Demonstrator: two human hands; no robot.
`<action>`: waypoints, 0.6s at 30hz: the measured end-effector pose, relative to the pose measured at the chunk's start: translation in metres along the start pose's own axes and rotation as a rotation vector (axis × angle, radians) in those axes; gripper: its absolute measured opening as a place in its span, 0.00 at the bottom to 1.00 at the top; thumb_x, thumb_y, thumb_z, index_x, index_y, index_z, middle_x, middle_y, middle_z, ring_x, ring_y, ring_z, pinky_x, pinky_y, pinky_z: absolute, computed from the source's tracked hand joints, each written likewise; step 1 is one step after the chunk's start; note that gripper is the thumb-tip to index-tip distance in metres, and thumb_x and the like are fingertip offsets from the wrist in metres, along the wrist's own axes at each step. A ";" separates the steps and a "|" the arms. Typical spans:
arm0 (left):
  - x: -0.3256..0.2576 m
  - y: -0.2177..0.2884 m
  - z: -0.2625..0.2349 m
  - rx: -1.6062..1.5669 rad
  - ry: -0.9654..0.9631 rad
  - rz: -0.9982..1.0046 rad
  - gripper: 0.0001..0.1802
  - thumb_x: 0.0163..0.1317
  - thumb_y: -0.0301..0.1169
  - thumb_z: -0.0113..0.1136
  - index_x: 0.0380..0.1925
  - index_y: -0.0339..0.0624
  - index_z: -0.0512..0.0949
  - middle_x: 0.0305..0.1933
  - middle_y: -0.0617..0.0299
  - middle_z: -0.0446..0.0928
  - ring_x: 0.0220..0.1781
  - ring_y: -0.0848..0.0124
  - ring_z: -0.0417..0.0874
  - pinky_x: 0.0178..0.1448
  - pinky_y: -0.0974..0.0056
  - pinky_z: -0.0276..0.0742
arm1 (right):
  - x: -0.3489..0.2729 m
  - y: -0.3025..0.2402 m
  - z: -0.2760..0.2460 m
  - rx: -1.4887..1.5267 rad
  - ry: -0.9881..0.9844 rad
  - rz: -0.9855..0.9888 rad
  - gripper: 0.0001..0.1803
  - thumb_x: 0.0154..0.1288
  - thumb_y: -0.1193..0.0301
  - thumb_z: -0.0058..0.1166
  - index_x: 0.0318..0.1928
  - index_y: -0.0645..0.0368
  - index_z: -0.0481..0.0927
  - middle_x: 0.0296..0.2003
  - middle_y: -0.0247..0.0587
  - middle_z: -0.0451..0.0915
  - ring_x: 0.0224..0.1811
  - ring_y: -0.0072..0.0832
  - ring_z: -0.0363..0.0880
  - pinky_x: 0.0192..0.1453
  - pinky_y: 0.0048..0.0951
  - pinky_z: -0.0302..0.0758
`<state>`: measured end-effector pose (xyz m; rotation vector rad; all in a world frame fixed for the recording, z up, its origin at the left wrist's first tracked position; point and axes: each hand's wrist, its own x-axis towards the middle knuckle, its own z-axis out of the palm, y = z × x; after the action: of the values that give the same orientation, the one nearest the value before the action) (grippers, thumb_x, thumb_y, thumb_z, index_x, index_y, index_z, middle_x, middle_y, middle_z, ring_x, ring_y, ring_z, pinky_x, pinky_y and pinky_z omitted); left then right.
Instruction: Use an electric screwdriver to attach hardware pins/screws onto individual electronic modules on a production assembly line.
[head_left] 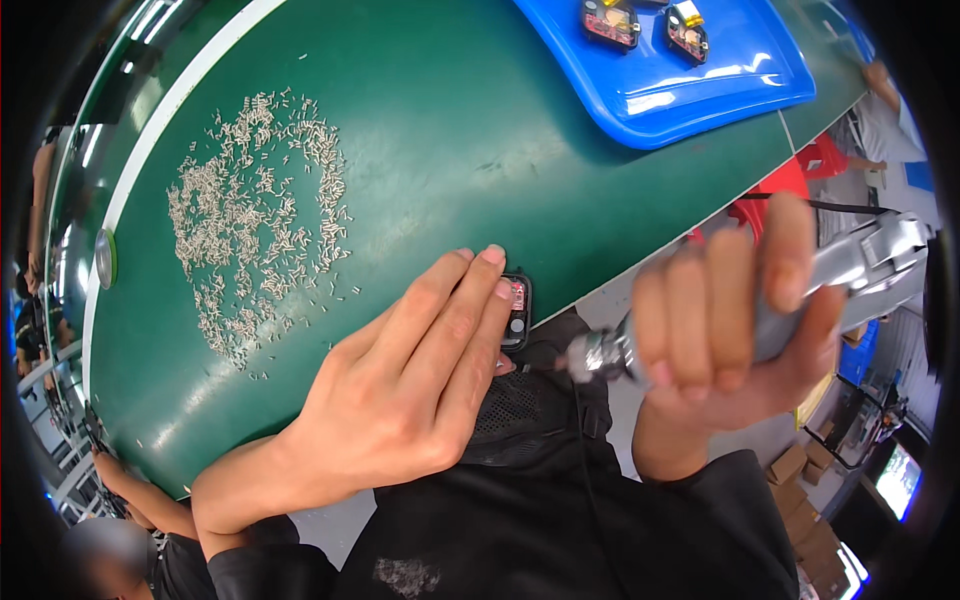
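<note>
My left hand (405, 370) lies over a small black device casing (517, 335) at the table's near edge. Its fingers stretch together across the casing's left side, and the thumb tip shows just below, so the casing is held between them. A red circuit board and a round silvery part are visible inside. To the right, off the table edge, my right hand (725, 320) is wrapped around a grey electric screwdriver (610, 355), slightly blurred. Its metal nose points left toward the casing but stays apart from it. The far left of the table carries a spread of small silvery screws (240, 225).
A blue tray (660, 125) at the back right holds several similar open casings (612, 25) with boards and yellow parts. A round green-rimmed object (106, 258) sits at the table's left border. Red stools (785, 185) stand beyond the right edge. Other people are at left and far right.
</note>
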<state>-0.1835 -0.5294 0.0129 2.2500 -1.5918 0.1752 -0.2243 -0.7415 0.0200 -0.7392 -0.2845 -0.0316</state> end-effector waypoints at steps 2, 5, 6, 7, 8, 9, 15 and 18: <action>-0.003 0.000 0.006 0.001 0.035 -0.016 0.22 0.40 0.23 0.62 0.38 0.19 0.77 0.45 0.39 0.77 0.45 0.52 0.80 0.44 0.60 0.82 | 0.012 -0.005 -0.004 -0.086 -0.031 -0.049 0.14 0.73 0.58 0.37 0.38 0.55 0.65 0.14 0.29 0.64 0.13 0.21 0.64 0.25 0.27 0.69; -0.005 0.002 0.011 0.051 0.075 -0.011 0.23 0.39 0.23 0.63 0.38 0.19 0.77 0.44 0.40 0.77 0.45 0.52 0.81 0.42 0.59 0.83 | 0.023 -0.006 -0.007 -0.137 -0.011 -0.054 0.15 0.74 0.57 0.35 0.38 0.55 0.66 0.13 0.29 0.64 0.13 0.21 0.64 0.26 0.26 0.68; -0.005 0.003 0.012 0.099 0.081 0.009 0.21 0.39 0.23 0.62 0.37 0.19 0.77 0.44 0.40 0.78 0.45 0.52 0.81 0.43 0.60 0.83 | 0.025 -0.005 -0.009 -0.146 -0.025 -0.041 0.16 0.74 0.57 0.33 0.37 0.55 0.67 0.13 0.29 0.64 0.13 0.20 0.64 0.25 0.25 0.66; -0.006 0.003 0.012 0.096 0.084 0.000 0.21 0.39 0.23 0.62 0.37 0.19 0.77 0.44 0.40 0.78 0.45 0.52 0.81 0.43 0.60 0.83 | 0.026 -0.004 -0.009 -0.147 -0.028 -0.031 0.16 0.74 0.57 0.33 0.37 0.55 0.67 0.13 0.29 0.64 0.13 0.20 0.64 0.25 0.25 0.66; -0.006 0.004 0.012 0.108 0.090 0.008 0.20 0.39 0.23 0.62 0.36 0.20 0.78 0.43 0.40 0.78 0.45 0.53 0.81 0.43 0.60 0.83 | 0.027 -0.002 -0.009 -0.139 -0.023 -0.034 0.16 0.74 0.57 0.33 0.37 0.55 0.67 0.13 0.29 0.64 0.13 0.20 0.64 0.25 0.25 0.66; -0.007 0.004 0.013 0.120 0.097 0.017 0.20 0.39 0.23 0.61 0.35 0.20 0.78 0.42 0.40 0.79 0.44 0.53 0.82 0.44 0.60 0.83 | 0.027 -0.001 -0.009 -0.131 -0.018 -0.038 0.16 0.74 0.58 0.33 0.37 0.56 0.67 0.13 0.29 0.64 0.13 0.20 0.63 0.25 0.25 0.66; -0.009 0.005 0.011 0.098 0.072 0.008 0.17 0.43 0.23 0.62 0.34 0.20 0.78 0.42 0.41 0.79 0.44 0.53 0.82 0.45 0.61 0.83 | 0.027 0.007 -0.010 -0.121 -0.029 -0.029 0.15 0.74 0.58 0.34 0.36 0.55 0.66 0.13 0.29 0.64 0.13 0.20 0.63 0.26 0.25 0.66; -0.010 0.003 0.011 0.100 0.059 0.015 0.16 0.45 0.22 0.61 0.34 0.20 0.78 0.42 0.41 0.79 0.44 0.53 0.82 0.45 0.61 0.83 | 0.030 0.005 -0.011 -0.126 -0.069 0.020 0.15 0.74 0.58 0.35 0.35 0.54 0.65 0.13 0.29 0.64 0.13 0.20 0.63 0.26 0.25 0.66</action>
<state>-0.1914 -0.5258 0.0005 2.2856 -1.6024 0.3286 -0.1920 -0.7426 0.0169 -0.8695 -0.3430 -0.0050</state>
